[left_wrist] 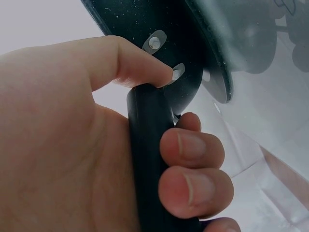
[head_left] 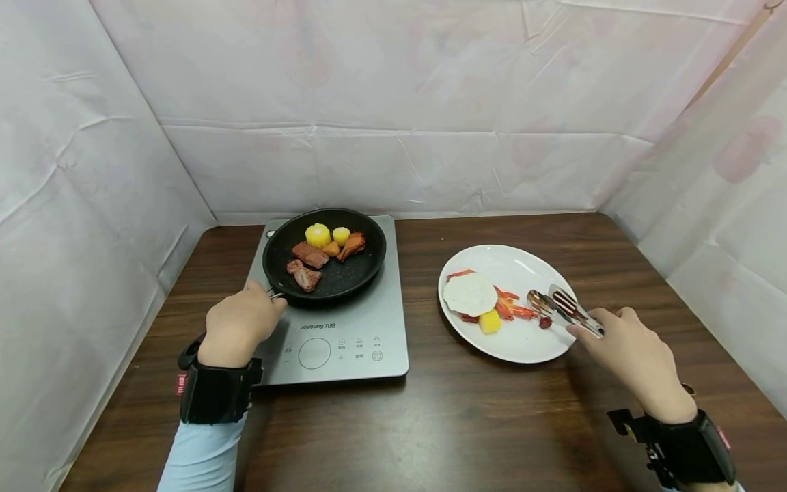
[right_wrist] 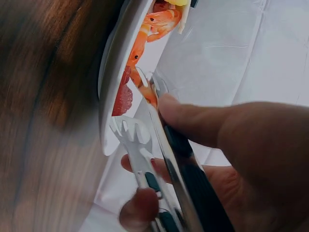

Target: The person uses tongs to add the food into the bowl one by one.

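My left hand [head_left: 242, 324] grips the handle [left_wrist: 148, 125] of a black frying pan [head_left: 350, 277], thumb near the rivets and fingers curled round it. Two yellow corn pieces [head_left: 318, 235], brown meat pieces [head_left: 310, 255] and a small orange piece lie in the pan. On the right, my right hand [head_left: 636, 352] holds metal tongs [head_left: 572, 311] with fork-shaped ends over a white plate [head_left: 529, 347]. The tongs' ends stand apart, close to a dark red piece [head_left: 544, 322]. Orange shrimp [head_left: 509, 304], a white round slice [head_left: 470, 294] and a yellow cube [head_left: 490, 321] lie on the plate.
The pan is over the back part of a silver induction cooktop [head_left: 353, 328]. Both cooktop and plate stand on a dark wooden table [head_left: 430, 424]. White sheeting [head_left: 393, 171] hangs behind the table and along both sides.
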`<action>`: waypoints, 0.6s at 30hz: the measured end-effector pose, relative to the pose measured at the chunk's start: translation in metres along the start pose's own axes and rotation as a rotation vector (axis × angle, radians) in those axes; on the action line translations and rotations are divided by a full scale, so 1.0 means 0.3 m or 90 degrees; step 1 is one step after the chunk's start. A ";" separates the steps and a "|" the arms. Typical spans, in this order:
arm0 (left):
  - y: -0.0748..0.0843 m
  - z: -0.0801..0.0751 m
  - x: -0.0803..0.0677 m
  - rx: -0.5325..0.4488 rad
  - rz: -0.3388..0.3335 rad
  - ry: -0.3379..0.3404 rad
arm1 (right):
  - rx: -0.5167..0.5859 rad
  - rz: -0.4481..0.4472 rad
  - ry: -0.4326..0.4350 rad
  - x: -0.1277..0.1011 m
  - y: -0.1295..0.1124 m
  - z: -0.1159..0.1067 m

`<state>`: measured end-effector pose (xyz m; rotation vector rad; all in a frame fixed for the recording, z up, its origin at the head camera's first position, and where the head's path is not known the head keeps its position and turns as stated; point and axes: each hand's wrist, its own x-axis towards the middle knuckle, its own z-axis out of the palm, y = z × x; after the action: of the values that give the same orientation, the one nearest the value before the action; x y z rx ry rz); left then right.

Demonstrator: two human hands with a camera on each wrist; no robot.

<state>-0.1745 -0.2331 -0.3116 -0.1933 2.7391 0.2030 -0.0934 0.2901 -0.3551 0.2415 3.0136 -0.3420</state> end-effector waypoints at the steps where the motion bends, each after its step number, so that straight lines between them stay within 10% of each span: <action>1: 0.000 0.000 0.000 0.001 0.001 0.000 | 0.001 -0.005 0.013 -0.001 -0.001 0.002; 18: 0.000 -0.001 0.001 0.001 0.006 0.011 | 0.009 -0.027 0.082 -0.018 0.001 0.006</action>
<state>-0.1749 -0.2331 -0.3113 -0.1822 2.7571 0.2022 -0.0879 0.2891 -0.3563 0.2079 3.1484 -0.3647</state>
